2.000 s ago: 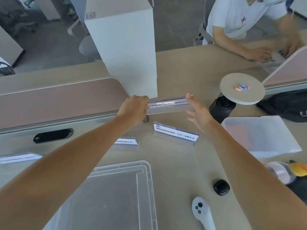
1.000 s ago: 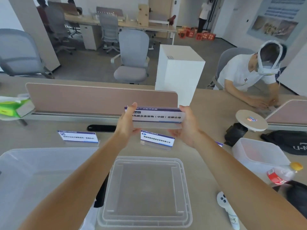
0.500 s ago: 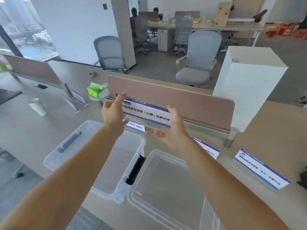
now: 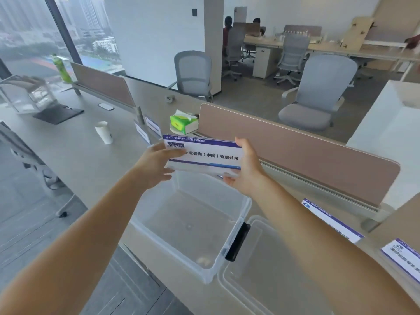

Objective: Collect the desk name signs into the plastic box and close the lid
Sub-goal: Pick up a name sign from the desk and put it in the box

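White, purple-banded name sign [image 4: 204, 155]; clear plastic box [image 4: 193, 226], black latch [image 4: 237, 242]

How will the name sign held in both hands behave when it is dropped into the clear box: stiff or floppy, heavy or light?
The name sign probably stays stiff: it spans flat between the left hand and right hand without sagging. It seems light, since only fingers pinch its ends. Its clear glossy base may slide on the smooth floor of the plastic box.

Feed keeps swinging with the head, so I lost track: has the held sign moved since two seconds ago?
Yes. The sign, held at its ends by the left hand and right hand, has gone left from in front of the divider to above the open box.
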`<move>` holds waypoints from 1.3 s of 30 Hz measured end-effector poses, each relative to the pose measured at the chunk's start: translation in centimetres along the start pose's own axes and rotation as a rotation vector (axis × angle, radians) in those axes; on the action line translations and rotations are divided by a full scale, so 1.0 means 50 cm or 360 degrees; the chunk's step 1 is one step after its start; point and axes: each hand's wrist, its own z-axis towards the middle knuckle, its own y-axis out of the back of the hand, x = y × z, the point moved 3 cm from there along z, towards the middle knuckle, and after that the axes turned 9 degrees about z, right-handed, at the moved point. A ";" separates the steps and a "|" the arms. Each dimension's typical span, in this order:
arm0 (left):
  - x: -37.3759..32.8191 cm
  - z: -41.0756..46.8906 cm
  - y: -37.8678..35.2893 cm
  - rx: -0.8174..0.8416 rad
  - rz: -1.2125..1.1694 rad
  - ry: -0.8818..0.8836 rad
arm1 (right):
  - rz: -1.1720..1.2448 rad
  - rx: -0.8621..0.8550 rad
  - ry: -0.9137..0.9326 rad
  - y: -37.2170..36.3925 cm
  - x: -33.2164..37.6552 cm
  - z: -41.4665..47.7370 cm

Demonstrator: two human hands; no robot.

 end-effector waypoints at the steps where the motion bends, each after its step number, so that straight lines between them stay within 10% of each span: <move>1: 0.007 0.008 0.031 -0.0007 0.0081 -0.0082 | -0.0028 -0.0001 0.0004 -0.020 -0.006 0.004; 15: 0.097 0.129 0.179 0.0193 0.2065 -0.0683 | -0.0539 -0.0047 -0.0101 -0.236 -0.109 0.106; 23: 0.230 0.160 0.138 0.0046 0.2308 -0.0432 | -0.1140 -0.0272 -0.0338 -0.229 -0.196 0.247; 32: 0.317 0.218 0.059 0.0240 0.2346 -0.0208 | -0.0797 -0.0012 -0.0549 -0.224 -0.313 0.349; 39: 0.325 0.342 0.172 -0.0422 0.1851 -0.0562 | -0.0858 -0.0049 -0.0556 -0.244 -0.389 0.393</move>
